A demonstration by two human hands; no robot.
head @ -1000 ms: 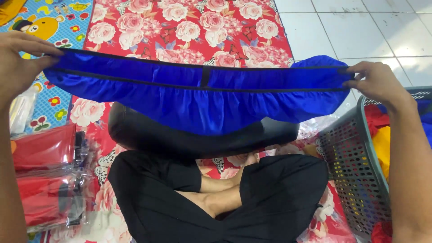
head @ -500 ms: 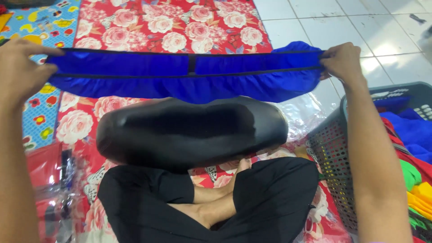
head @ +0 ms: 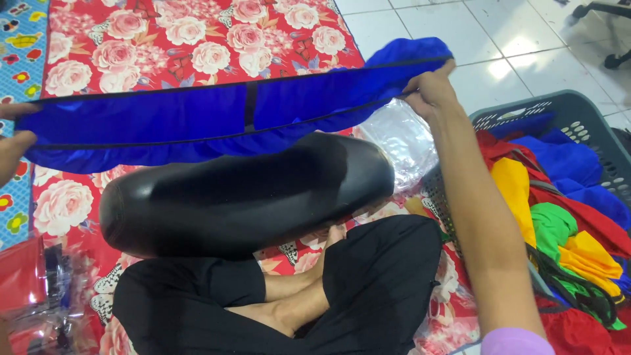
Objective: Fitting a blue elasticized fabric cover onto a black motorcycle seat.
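Blue cover [head: 197, 121] stretched between left hand [head: 12, 148] and right hand [head: 430, 92].

hands [head: 430, 89] stretching blue cover [head: 217, 118], black seat [head: 243, 194] beneath

You have open air between the stretched blue fabric cover [head: 197, 125] and the glossy black padded seat [head: 243, 197]; the grey plastic basket [head: 565, 112] crowds your right.
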